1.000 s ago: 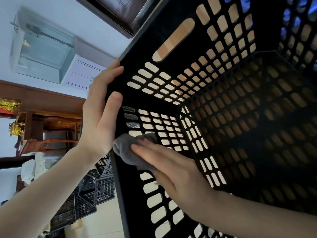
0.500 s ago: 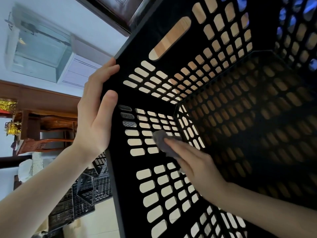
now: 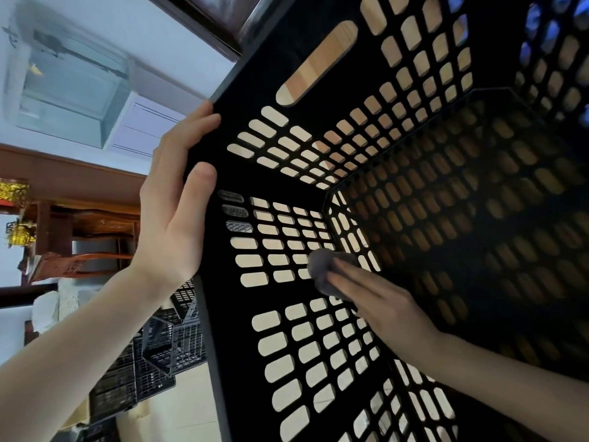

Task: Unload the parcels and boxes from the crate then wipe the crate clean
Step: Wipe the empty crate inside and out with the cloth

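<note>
Gripping the crate [image 3: 274, 295] rim, left hand [image 3: 172, 224]; right hand [image 3: 382, 309] flat-fingered, pressing grey cloth [image 3: 318, 269] inside.

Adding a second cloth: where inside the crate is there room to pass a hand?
Free: the dark bottom of the crate and the wall with the long handle slot. Crowded: the near wall where the right hand presses the cloth.

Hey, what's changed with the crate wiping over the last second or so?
The right hand slid the grey cloth along the side wall of the crate, from near the open rim deeper in, toward the corner with the base. Its flat fingers still press the cloth to the wall. The left hand stayed gripping the rim, and the crate barely moved.
</note>
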